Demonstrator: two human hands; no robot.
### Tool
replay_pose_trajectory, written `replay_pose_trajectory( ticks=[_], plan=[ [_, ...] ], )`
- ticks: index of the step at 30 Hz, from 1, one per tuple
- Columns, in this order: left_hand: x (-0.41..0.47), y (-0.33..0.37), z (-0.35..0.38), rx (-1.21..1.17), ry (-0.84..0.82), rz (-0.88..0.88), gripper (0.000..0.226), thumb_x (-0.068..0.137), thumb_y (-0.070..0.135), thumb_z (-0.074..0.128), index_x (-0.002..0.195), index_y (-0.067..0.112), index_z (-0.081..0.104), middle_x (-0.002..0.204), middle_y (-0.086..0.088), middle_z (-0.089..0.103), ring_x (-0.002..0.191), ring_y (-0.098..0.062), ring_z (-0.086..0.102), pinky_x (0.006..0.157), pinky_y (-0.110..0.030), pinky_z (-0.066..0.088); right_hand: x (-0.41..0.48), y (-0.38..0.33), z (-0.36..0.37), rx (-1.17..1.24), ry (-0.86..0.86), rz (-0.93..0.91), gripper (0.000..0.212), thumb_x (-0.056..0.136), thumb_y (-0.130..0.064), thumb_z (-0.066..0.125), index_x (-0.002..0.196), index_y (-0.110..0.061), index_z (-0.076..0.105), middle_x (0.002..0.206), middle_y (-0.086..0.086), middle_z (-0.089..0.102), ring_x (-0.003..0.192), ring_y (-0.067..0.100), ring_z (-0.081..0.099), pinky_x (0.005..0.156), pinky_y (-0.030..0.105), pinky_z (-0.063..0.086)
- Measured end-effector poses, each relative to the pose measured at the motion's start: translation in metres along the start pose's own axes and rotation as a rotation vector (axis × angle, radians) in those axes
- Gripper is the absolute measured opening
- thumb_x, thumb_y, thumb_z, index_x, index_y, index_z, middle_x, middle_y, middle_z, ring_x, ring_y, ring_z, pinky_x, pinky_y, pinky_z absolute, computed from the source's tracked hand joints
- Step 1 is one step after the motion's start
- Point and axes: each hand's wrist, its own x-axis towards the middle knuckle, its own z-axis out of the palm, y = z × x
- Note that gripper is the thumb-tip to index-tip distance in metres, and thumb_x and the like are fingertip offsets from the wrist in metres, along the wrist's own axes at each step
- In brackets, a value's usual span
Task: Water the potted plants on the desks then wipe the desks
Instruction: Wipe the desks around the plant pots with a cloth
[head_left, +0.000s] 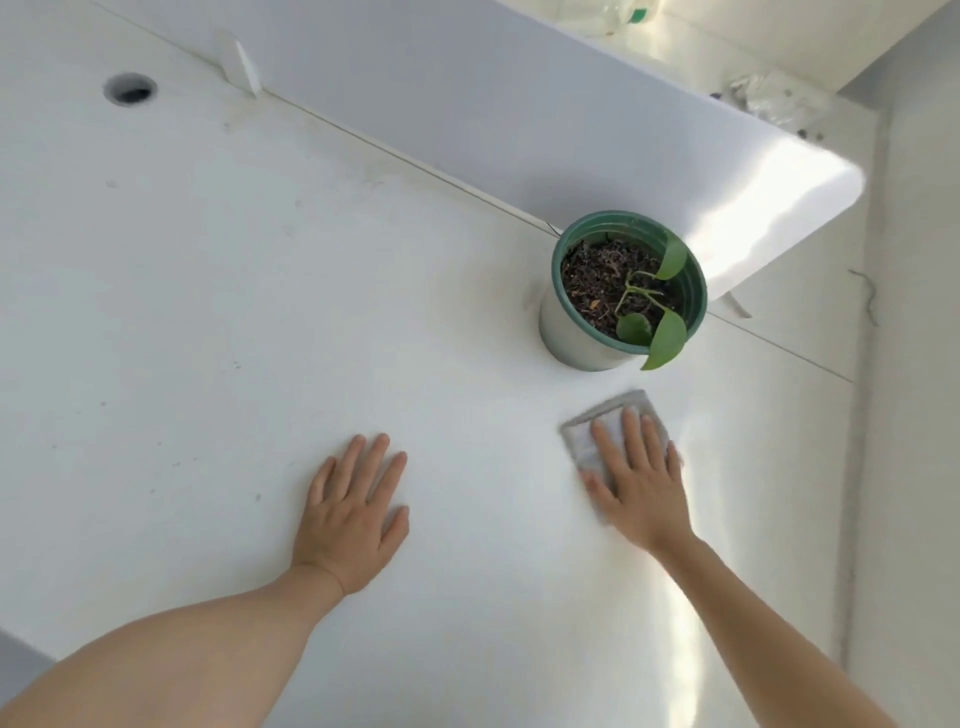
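Nearest, the left hand lies flat on the bare table, fingers spread, holding nothing. Well apart from it, toward the table's right edge, the right hand presses straight fingers down on a folded grey cloth. Wiping looks to be the step in hand. To do it well, keep the palm flat, overlap the strokes and work leftward, where faint specks show and the open room is widest. Just beyond the cloth, the potted plant stands upright near the far right corner, with one leaf hanging over the rim. Wipe around the pot rather than nudge it. A white divider panel closes the far edge, and a cable hole sits toward the far left.
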Motion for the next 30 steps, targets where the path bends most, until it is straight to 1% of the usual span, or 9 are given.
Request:
replay_pose_trajectory(
  ticks=[3,8,13,16,21,23,25,28,30],
  plan=[
    [0.001,0.001,-0.001,-0.001,-0.010,0.005,0.053,0.077,0.037,0.037,0.124,0.015,0.044,0.130,-0.013,0.058,0.126,-0.027,0.034,0.097,-0.042,0.025,0.023,0.037,-0.013,0.155,0.005,0.465,0.057,0.090,-0.052,0.023,0.142,-0.034,0.009,0.156,0.009,-0.001,0.142,0.028,-0.004,0.114,0.052,0.005],
    [0.002,0.002,-0.004,-0.012,-0.035,-0.009,0.053,0.077,0.038,0.036,0.124,0.016,0.043,0.130,-0.013,0.059,0.125,-0.027,0.033,0.096,-0.042,0.025,0.055,0.005,-0.020,0.285,0.062,0.786,0.057,0.091,-0.050,0.020,0.143,-0.030,0.008,0.155,0.011,-0.003,0.142,0.031,-0.005,0.113,0.053,0.000],
    [0.002,0.001,-0.005,0.006,-0.056,0.005,0.052,0.077,0.038,0.036,0.122,0.014,0.047,0.129,-0.014,0.059,0.124,-0.027,0.033,0.096,-0.042,0.023,0.011,-0.086,0.006,0.260,0.072,0.487,0.059,0.090,-0.052,0.022,0.143,-0.031,0.008,0.155,0.012,-0.005,0.142,0.031,-0.005,0.114,0.050,-0.001],
    [0.002,0.001,-0.005,-0.005,-0.065,-0.004,0.053,0.076,0.037,0.037,0.118,0.011,0.056,0.127,-0.015,0.060,0.123,-0.027,0.033,0.094,-0.043,0.023,-0.023,-0.133,0.019,0.270,0.032,0.285,0.072,0.078,-0.059,0.006,0.143,-0.030,0.012,0.156,0.011,0.000,0.143,0.032,-0.001,0.114,0.050,0.000],
    [0.001,0.002,-0.009,0.020,-0.145,0.009,0.055,0.077,0.038,0.035,0.115,0.008,0.062,0.126,-0.016,0.061,0.118,-0.036,0.055,0.093,-0.042,0.023,-0.059,-0.139,0.027,0.143,0.142,0.019,0.045,0.084,-0.041,0.036,0.121,-0.023,0.056,0.132,0.008,0.056,0.120,0.031,0.053,0.092,0.049,0.045],
    [0.002,0.003,-0.011,0.004,-0.160,0.002,0.057,0.078,0.038,0.033,0.116,0.008,0.062,0.128,-0.016,0.059,0.117,-0.038,0.056,0.094,-0.042,0.021,-0.074,-0.117,0.029,0.140,0.184,-0.068,0.036,0.083,-0.032,0.041,0.111,-0.022,0.061,0.123,0.003,0.063,0.112,0.027,0.059,0.086,0.042,0.052],
    [0.001,0.004,-0.013,-0.038,-0.172,-0.030,0.066,0.079,0.043,0.023,0.125,0.010,0.056,0.139,-0.014,0.050,0.129,-0.036,0.045,0.100,-0.040,0.014,-0.091,-0.090,0.032,0.156,0.248,-0.024,0.033,0.084,-0.027,0.042,0.109,-0.019,0.061,0.120,0.002,0.065,0.111,0.025,0.060,0.085,0.039,0.054],
    [-0.002,0.005,-0.013,-0.053,-0.174,-0.040,0.074,0.080,0.048,0.010,0.141,0.017,0.036,0.154,-0.006,0.026,0.144,-0.027,0.017,0.107,-0.036,0.001,-0.117,-0.054,0.023,0.208,0.369,0.323,0.033,0.089,-0.023,0.041,0.115,-0.016,0.059,0.126,0.002,0.060,0.116,0.022,0.057,0.086,0.035,0.053],
    [-0.003,0.006,-0.015,-0.056,-0.189,-0.037,0.062,0.088,0.044,0.018,0.145,0.020,0.027,0.158,-0.002,0.015,0.146,-0.024,0.007,0.110,-0.037,-0.001,-0.129,-0.036,0.010,0.287,0.239,0.592,0.034,0.093,-0.022,0.038,0.124,-0.022,0.051,0.136,-0.003,0.050,0.119,0.019,0.052,0.083,0.031,0.047]
  ],
)
